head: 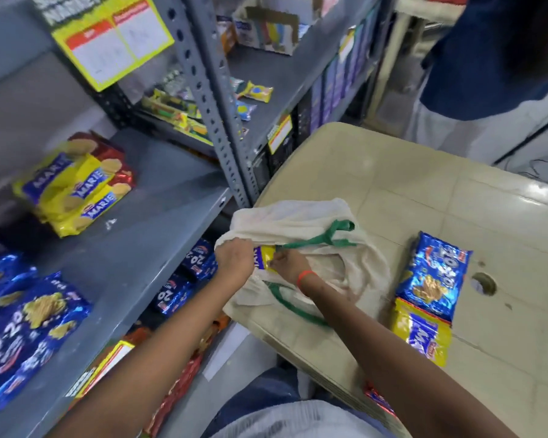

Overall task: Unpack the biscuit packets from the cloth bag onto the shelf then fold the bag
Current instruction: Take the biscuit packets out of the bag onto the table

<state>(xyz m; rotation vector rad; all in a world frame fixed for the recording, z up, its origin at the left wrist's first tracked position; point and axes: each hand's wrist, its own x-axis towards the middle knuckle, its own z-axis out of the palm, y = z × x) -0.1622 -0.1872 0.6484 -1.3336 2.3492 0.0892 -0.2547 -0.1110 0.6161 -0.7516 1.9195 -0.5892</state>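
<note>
A cream cloth bag (314, 216) with green handles lies on the left end of the beige table (424, 191). My left hand (234, 259) grips the bag's mouth edge. My right hand (287, 263) is closed on a yellow Marie biscuit packet (263, 259) that pokes out of the bag's mouth. A blue 20-20 packet (434, 273) and a yellow packet (421, 336) lie on the table to the right of the bag. On the grey shelf (146, 248) sit a stack of yellow Marie packets (73, 191) and several blue 20-20 packets (29, 327).
A perforated grey shelf upright (215, 115) stands just beyond the bag. More packets fill the lower shelf (187, 279) under my left arm. Another person in dark blue (494, 58) stands at the far right. The table has a round hole (484, 284) near the blue packet.
</note>
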